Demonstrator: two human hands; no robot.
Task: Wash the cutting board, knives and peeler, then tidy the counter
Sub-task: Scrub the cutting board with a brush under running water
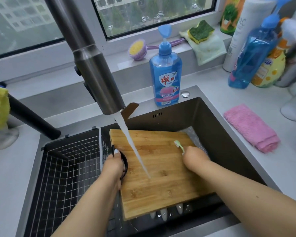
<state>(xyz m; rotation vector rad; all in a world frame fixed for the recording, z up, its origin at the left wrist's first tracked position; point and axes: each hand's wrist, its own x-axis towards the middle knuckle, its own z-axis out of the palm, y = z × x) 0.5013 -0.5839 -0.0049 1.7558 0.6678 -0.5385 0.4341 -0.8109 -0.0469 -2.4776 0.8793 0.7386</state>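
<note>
The wooden cutting board (161, 170) is being held tilted inside the dark sink (217, 134), and a stream of water (135, 151) from the grey faucet (92, 65) is being poured onto its middle. The board's left edge is being gripped by the left hand (114, 165), whose fingers are curled around the black ring handle (124, 165). A small green-handled brush (179, 145) is being pinched by the right hand (194, 156) over the board's upper right part, bristles pointing up and away. A brown knife handle (130, 109) is being partly hidden behind the faucet head at the sink's back rim. White-tipped objects (164, 213) are being covered by the board's lower edge; what they are cannot be told. A wire basket (72, 161) is being kept in the sink's left part. A blue dish soap bottle (166, 72) is standing on the counter behind the sink, and a folded pink cloth (249, 127) is lying to the right. A yellow-green sponge (201, 30) is resting on the windowsill.
</note>
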